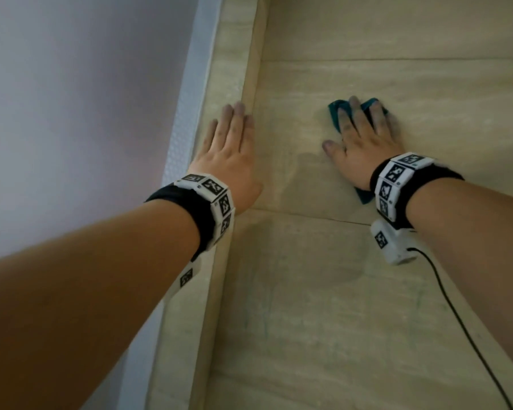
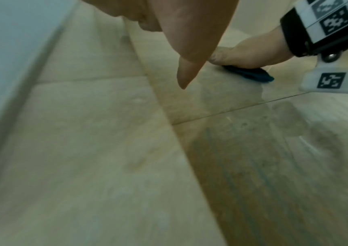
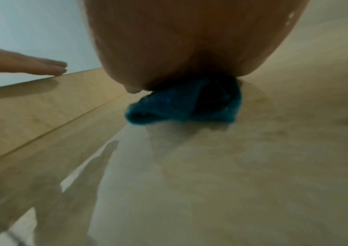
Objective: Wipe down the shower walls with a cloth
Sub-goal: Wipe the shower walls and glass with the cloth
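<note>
The wiping is under way, by the look of it: a duller, damp-looking patch spreads over the tile wall (image 1: 427, 93) just below and beside the right hand (image 1: 365, 143), and faint bluish streaks show further down the wall. The tile above and to the far side of that hand shows no such sheen, so much of the wall probably remains to be done.

The right hand lies flat with fingers spread and straight, pressing the cloth (image 1: 335, 113) against the wall; the teal cloth is bunched under the palm and peeks out past the fingertips and at the wrist. The left hand (image 1: 231, 149) holds nothing. Its fingers are straight and close together, resting on the corner edge (image 1: 249, 93) of the tiled wall, well to the left of the cloth.
</note>
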`<act>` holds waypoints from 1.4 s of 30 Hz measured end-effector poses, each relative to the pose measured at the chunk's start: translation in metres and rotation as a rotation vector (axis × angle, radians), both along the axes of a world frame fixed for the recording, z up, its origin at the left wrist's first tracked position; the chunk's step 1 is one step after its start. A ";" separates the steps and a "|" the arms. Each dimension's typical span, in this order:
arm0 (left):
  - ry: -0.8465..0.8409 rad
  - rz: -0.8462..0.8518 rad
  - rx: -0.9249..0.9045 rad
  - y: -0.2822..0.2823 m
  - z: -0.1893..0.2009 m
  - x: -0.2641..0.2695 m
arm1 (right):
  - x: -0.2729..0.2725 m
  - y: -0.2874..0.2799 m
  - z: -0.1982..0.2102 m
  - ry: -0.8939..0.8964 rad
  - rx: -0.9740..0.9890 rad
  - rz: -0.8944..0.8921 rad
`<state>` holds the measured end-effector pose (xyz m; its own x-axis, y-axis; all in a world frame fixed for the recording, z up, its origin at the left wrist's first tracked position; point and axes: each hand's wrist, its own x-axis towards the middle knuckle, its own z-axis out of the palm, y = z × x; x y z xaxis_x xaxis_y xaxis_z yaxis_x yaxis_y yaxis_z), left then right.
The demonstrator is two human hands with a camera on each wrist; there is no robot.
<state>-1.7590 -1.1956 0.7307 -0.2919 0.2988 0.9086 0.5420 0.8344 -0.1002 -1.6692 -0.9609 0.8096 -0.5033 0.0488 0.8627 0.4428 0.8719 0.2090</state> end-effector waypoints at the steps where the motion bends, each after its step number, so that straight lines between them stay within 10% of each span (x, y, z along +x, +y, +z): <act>1: -0.040 -0.014 0.016 -0.006 -0.005 -0.005 | -0.005 -0.006 0.001 -0.002 0.007 0.003; 22: 0.031 -0.195 0.144 -0.010 -0.029 -0.033 | -0.065 -0.067 -0.086 -0.283 0.441 0.106; 33: 0.057 -0.198 0.157 -0.007 -0.030 -0.038 | -0.067 -0.073 0.027 -0.004 0.212 0.029; 42: 0.017 -0.193 0.151 -0.010 -0.027 -0.032 | -0.093 -0.100 -0.061 -0.125 0.257 0.071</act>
